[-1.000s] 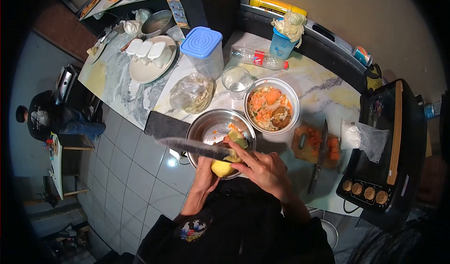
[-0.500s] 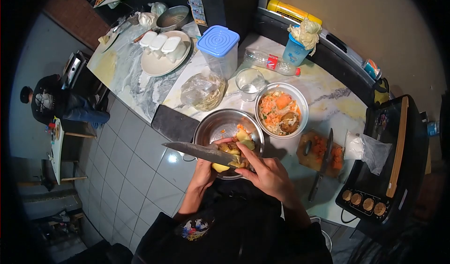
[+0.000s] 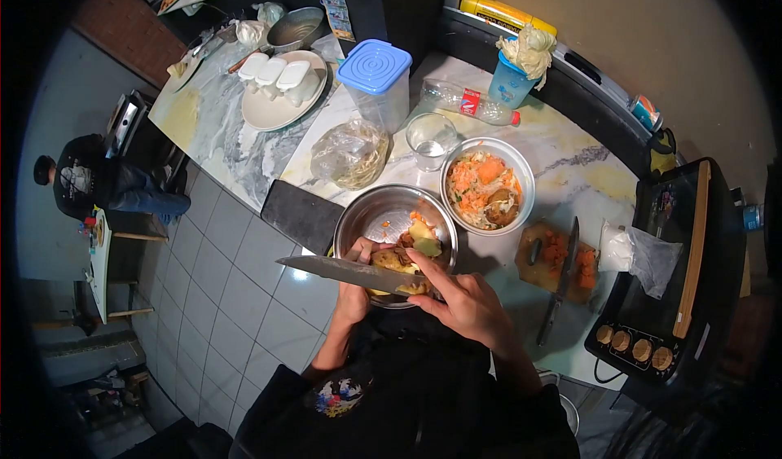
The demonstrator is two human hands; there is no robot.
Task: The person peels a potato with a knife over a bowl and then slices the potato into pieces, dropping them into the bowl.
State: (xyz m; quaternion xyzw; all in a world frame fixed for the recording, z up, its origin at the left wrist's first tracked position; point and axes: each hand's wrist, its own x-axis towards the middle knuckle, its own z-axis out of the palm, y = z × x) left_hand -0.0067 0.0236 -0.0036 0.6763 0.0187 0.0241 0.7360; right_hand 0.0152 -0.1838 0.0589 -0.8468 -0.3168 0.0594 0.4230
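Note:
Over a steel bowl (image 3: 346, 221), my left hand (image 3: 352, 298) is closed round a partly peeled potato (image 3: 389, 259), its brown skin showing on top. My right hand (image 3: 471, 306) grips a large kitchen knife (image 3: 338, 271); the handle is hidden by the hand. The blade points left, crossing in front of the potato and over my left fingers. My right index finger stretches along the potato's right end. Potato pieces and peelings (image 3: 423, 243) lie in the bowl, with orange bits among them.
Right of the bowl stands a white bowl (image 3: 530, 184) of shredded vegetables. A cutting board (image 3: 529, 278) bears chopped carrot and a second knife (image 3: 559, 300). Behind are a glass (image 3: 430, 143), a noodle bag (image 3: 350, 156) and a lidded container (image 3: 383, 105). An oven (image 3: 643, 296) stands right; a person (image 3: 90, 174) is far left.
The knife's tip has shifted slightly left and down, and the blade lies a little lower across the potato. Both hands keep their hold; the whole view has shifted slightly.

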